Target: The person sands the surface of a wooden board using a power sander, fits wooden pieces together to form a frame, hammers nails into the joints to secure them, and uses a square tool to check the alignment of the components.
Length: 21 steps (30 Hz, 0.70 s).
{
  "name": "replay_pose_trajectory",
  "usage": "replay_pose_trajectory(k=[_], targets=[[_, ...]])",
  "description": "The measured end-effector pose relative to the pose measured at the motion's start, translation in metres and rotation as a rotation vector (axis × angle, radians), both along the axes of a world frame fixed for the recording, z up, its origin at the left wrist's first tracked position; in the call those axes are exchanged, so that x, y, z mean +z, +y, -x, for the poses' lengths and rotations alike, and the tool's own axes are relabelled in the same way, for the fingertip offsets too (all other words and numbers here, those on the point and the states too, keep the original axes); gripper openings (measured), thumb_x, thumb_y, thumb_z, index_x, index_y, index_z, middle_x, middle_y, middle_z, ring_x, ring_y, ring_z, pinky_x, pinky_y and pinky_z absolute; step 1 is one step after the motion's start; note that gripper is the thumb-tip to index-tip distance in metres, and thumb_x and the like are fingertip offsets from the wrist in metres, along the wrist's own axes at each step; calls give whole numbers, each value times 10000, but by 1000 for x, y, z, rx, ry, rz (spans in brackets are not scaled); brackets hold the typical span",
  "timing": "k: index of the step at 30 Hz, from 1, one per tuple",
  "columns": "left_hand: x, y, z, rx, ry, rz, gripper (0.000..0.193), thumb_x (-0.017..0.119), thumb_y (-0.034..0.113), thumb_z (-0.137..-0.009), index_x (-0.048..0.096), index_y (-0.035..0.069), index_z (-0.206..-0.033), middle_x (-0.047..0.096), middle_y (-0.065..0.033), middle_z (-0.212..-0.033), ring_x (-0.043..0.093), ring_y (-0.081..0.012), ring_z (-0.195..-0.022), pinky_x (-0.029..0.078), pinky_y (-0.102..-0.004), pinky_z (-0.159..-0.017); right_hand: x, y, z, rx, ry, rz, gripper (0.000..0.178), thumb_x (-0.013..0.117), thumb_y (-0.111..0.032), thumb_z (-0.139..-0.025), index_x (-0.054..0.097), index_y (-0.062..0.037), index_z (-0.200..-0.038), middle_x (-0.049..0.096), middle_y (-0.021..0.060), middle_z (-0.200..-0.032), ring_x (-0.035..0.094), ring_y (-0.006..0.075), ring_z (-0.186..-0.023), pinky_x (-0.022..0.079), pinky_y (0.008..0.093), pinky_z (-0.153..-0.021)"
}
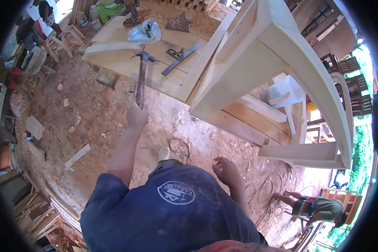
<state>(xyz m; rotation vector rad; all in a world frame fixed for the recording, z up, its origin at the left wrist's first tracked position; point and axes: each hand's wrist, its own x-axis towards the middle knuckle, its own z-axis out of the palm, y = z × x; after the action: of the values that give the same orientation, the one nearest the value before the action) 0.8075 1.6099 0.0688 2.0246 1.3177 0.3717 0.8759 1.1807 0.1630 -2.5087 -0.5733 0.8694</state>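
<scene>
My left hand point(137, 115) is closed around the lower end of a claw hammer's handle. The hammer point(141, 82) points away from me, its metal head over the near edge of the wooden workbench point(164, 86). Low beside my body, my right hand point(227, 170) hangs with loosely bent fingers apart and nothing visible in it. A combination square point(180, 59) lies on the bench right of the hammer head. Close by are a clear plastic bag point(145, 32) with dark pieces inside and a pale wood strip point(113, 47).
A large pale wooden frame point(239, 71) rises at the right of the bench, with a translucent bucket point(283, 90) within it. A cordless drill point(132, 17) stands at the back. Offcuts point(77, 156) and cables point(264, 189) lie on the floor. Another person point(319, 208) bends at lower right.
</scene>
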Motion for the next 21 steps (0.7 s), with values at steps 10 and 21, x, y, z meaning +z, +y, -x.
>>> replay_pose_trajectory(k=[10,21], targets=[[70,-211,39,-126,-879,-119,339,691,237,-1000,547,-34,-1143,665,-107,-834,673,-235,-719,512,-359,-651,136,79,5,460,-326,-873,712,800,-257,-884,462,-32,-1469,617,223,-1305,608,363,-1233,501,446,-1026],[148,-322,-6,-886,-635,213,479,866,182,-844,659,69,-1261,668,-55,-1222,653,-146,-1078,575,-323,-812,95,-143,-1,-30,-248,-1115,83,667,-30,-964,590,-30,-995,611,11,-830,564,74,-752,455,261,-642]])
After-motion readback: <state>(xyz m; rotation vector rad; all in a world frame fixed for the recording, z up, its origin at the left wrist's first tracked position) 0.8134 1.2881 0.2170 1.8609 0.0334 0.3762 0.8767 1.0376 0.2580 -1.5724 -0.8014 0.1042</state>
